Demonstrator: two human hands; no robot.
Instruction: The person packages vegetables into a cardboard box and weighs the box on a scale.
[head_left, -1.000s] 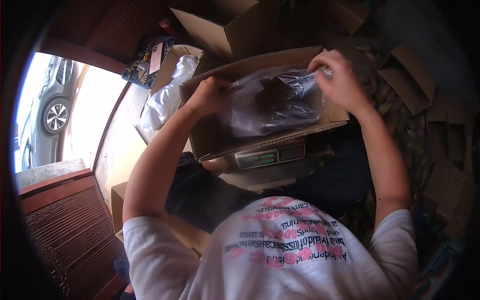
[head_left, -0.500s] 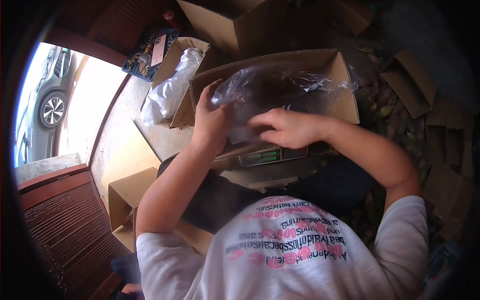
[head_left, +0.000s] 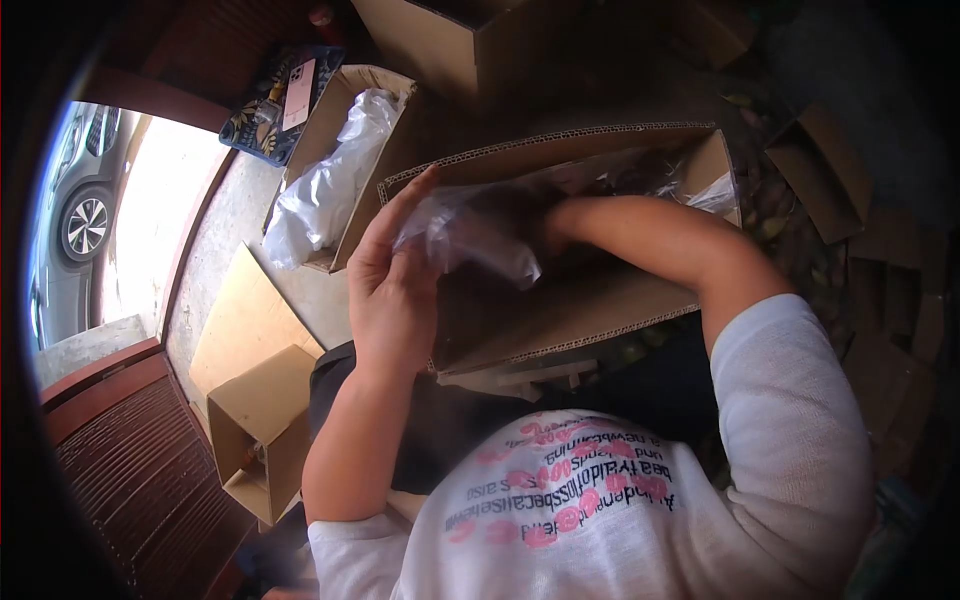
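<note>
A cardboard box [head_left: 590,335] with a clear plastic bag [head_left: 470,235] inside is in front of me. At the box's left end, my left hand [head_left: 395,280] grips the bag's edge, with the index finger stretched along the cardboard rim. My right hand [head_left: 565,222] reaches down inside the box beside the plastic; its fingers are hidden in shadow and behind the film. More of the film lies along the far wall and at the right end.
A narrow box [head_left: 375,190] with white plastic [head_left: 325,190] stands at the upper left, beside a patterned tray [head_left: 250,130] holding a pink phone [head_left: 299,95]. An open carton [head_left: 262,410] sits lower left. More cartons [head_left: 820,175] lie at right.
My right hand has moved from above the near rim down into the box. The box's near side has swung toward me, covering the green-lit display. My left hand has shifted slightly left and down.
</note>
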